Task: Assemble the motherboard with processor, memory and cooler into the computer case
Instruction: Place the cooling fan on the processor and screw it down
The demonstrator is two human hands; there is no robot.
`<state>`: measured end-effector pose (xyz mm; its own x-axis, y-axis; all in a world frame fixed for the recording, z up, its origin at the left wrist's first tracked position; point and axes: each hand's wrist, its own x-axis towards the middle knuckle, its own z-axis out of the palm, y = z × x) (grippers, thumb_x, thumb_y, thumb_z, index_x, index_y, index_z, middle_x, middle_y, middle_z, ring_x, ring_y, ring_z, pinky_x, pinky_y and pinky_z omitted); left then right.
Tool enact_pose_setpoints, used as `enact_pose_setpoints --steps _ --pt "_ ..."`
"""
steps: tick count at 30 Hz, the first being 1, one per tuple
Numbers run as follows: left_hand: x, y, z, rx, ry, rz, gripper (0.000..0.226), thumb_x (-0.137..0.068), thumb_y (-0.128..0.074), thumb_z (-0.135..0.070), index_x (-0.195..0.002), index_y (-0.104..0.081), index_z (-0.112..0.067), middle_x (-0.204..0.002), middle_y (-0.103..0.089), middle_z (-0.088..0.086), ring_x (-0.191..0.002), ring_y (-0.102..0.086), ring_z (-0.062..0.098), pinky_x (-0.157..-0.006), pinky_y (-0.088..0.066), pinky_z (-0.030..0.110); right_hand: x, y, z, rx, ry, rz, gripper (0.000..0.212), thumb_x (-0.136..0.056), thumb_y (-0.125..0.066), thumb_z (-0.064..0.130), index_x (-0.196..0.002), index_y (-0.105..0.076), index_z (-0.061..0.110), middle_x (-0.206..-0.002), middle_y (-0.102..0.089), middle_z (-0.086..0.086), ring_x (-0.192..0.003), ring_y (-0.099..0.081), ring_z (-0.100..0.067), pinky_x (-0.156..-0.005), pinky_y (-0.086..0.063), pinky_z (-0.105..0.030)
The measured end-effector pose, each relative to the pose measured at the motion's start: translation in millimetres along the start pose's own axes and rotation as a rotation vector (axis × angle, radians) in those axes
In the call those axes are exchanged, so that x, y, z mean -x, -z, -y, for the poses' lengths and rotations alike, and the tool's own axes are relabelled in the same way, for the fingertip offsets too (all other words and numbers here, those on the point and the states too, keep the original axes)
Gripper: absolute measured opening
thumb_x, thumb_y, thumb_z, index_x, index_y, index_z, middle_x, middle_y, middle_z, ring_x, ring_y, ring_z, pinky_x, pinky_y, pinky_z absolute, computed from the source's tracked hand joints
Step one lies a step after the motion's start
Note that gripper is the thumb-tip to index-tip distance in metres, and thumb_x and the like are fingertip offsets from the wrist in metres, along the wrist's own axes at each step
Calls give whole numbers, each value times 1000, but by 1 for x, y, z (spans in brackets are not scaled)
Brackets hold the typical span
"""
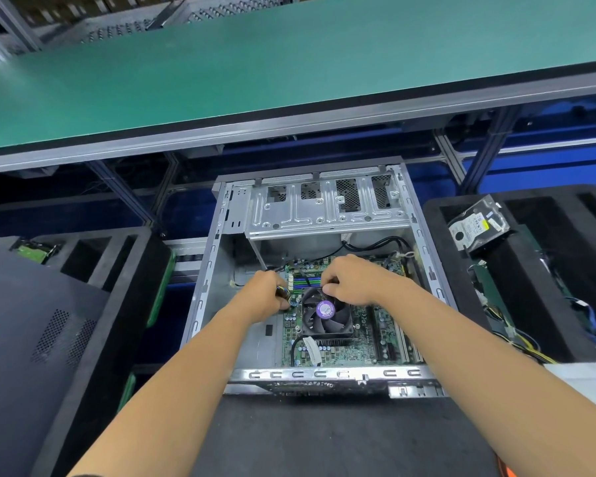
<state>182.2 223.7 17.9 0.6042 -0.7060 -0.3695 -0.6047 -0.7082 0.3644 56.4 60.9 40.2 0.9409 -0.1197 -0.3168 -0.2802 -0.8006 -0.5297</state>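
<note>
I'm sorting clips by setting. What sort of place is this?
Probably an electronics assembly line workstation: a long green-matted workbench on aluminium framing, black foam trays holding a bagged hard drive, and an open grey metal computer case.

You are looking down into the open metal computer case (427,256), which is lying on its side with the drive cage (324,208) at the far end. The green motherboard (341,349) is lying flat on the case floor, filling the near right part. The cooler (324,315) is sitting on the board, its black fan facing up with a round purple label at the hub and dark fins showing at its near edge. The memory slots (305,282), blue and green, are lying just beyond the cooler, partly hidden, so whether they are holding modules is not showing
</note>
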Motion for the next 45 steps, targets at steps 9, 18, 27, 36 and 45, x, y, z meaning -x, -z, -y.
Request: enact_pose_setpoints --steps 9,18,27,36,45 --pt "1 -1 -2 -25 -23 41 18 -82 -71 -13 -94 -70 -1 -88 -66 15 -78 -57 24 -73 -49 31 0 0 1 6 10 -7 20 -97 -53 20 -98 -73 14 -87 -61 5 -82 -57 -17 -73 -39 -28" --pt "2 -1 -7 -74 -31 10 13 -80 -70 -11 -87 -69 -1 -69 -56 4 -76 -51 22 -68 -45 28 0 0 2 12 8 -10 21 -98 -53 20 -100 -72 13 -94 -65 2 -85 -58 -19 -74 -39 -29" --pt "-1 2 1 144 66 14 20 -74 -79 -10 -89 -67 -5 -78 -60 1 -66 -56 13 -69 -47 25 1 1 1 14 -4 -8 21 -97 -53 21 -100 -72 14 -101 -69 0 -87 -58 -18 -75 -41 -29" --pt "-4 -2 -3 52 45 6 15 -77 -73 -2 -71 -60 -9 -66 -57 -1 -60 -47 10 -65 -45 24 1 1 1 -8 0 -8 18 -97 -54 20 -94 -72 16 -82 -58 8 -78 -55 -15 -73 -40 -29" --pt "-2 -1 -2 49 13 9 13 -78 -71 -6 -73 -61 -11 -67 -55 0 -66 -47 16 -60 -37 21 2 4 4 1 -7 -7 20 -98 -53 20 -99 -72 14 -85 -60 6 -73 -53 -11 -72 -40 -28"
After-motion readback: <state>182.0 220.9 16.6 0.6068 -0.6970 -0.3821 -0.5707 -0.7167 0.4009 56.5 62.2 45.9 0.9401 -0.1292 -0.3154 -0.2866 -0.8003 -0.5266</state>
